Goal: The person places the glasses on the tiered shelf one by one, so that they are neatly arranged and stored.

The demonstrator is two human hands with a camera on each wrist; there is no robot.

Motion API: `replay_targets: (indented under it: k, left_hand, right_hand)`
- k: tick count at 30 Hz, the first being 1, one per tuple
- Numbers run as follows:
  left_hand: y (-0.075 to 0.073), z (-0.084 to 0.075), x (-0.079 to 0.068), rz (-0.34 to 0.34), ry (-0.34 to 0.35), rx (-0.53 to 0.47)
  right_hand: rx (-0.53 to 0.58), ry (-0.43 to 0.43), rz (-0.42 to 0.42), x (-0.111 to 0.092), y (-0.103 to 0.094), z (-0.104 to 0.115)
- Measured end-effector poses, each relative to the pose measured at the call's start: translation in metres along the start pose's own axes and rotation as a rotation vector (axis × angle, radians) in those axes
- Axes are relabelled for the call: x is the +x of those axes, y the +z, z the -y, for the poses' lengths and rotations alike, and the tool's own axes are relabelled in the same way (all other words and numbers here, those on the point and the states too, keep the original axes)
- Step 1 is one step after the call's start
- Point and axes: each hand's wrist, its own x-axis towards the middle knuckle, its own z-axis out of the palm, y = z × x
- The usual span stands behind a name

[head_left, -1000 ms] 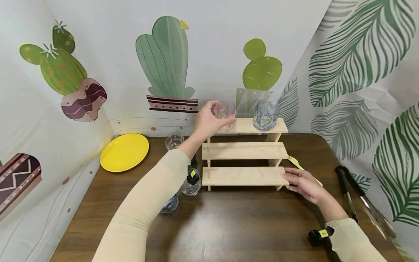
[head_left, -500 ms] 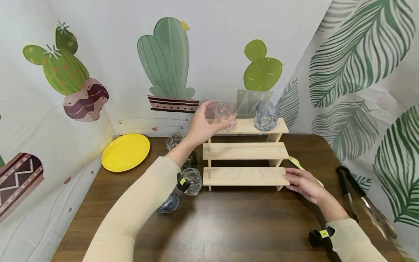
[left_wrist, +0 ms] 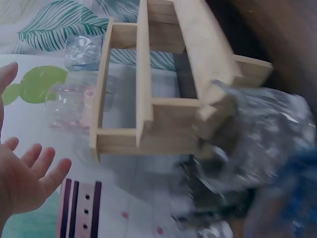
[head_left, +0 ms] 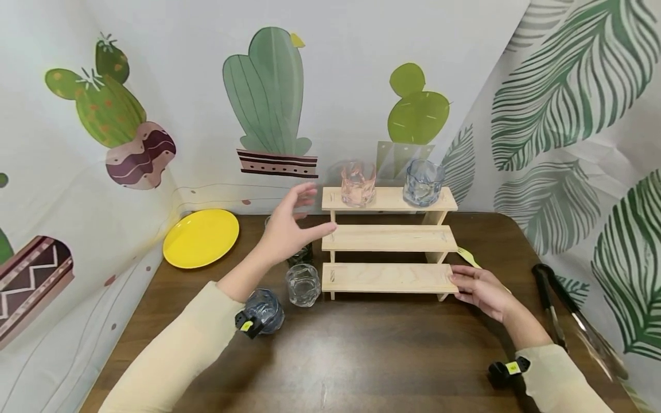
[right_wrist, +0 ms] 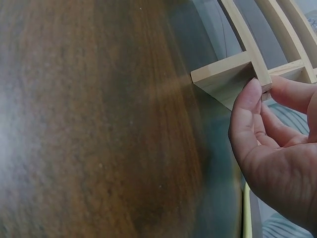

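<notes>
A three-tier wooden stand (head_left: 387, 238) stands on the table. On its top shelf are a pink glass (head_left: 358, 184) at the left and a blue glass (head_left: 424, 183) at the right. My left hand (head_left: 286, 234), fingers spread and holding nothing, hovers left of the stand. In the left wrist view its fingers are apart from the pink glass (left_wrist: 69, 106). My right hand (head_left: 482, 292) pinches the right end of the bottom shelf, thumb and fingers on the board (right_wrist: 257, 64). Beside the stand are a clear glass (head_left: 303, 285), a dark glass (head_left: 302, 254) and a blue-grey glass (head_left: 267, 310), partly behind my wrist.
A yellow plate (head_left: 201, 238) lies at the back left. Right of the stand are a pale yellow fork (head_left: 467, 256), partly behind my right hand, and black-handled tongs (head_left: 563, 298). A patterned cloth wall (head_left: 351, 86) closes off the back.
My left hand has let go of the pink glass on the top shelf and drawn back left and down. The right hand keeps its place on the bottom shelf.
</notes>
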Motion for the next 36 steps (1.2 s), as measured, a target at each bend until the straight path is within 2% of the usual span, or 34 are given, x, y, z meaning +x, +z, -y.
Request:
replay_targets:
  k: [5,10,15,21,26,30,36]
  left_hand:
    - [-0.019,0.014,-0.035,0.031,0.003,0.022]
    - [-0.037,0.040,-0.073,0.092,0.019,0.022]
    - [-0.053,0.066,-0.112,0.160,-0.013,0.043]
    - [-0.066,0.093,-0.149,0.246,-0.047,0.044]
    - [-0.067,0.108,-0.165,0.314,-0.079,-0.024]
    - [-0.064,0.114,-0.172,0.310,-0.085,-0.061]
    - [-0.061,0.125,-0.176,0.298,-0.090,-0.054]
  right_hand:
    - [0.000,0.007,0.014,0.000,0.001,0.001]
    - [0.006,0.006,0.025,0.001,0.000,-0.001]
    - [0.011,-0.010,0.024,0.001,-0.001,-0.001]
    - [0.019,-0.010,0.037,0.002,-0.002,-0.001]
    - [0.029,-0.020,0.038,0.002,-0.002,-0.002]
    - [0.034,-0.016,0.036,0.002,-0.002,-0.002]
    - [0.042,-0.011,0.035,0.002,0.000,-0.002]
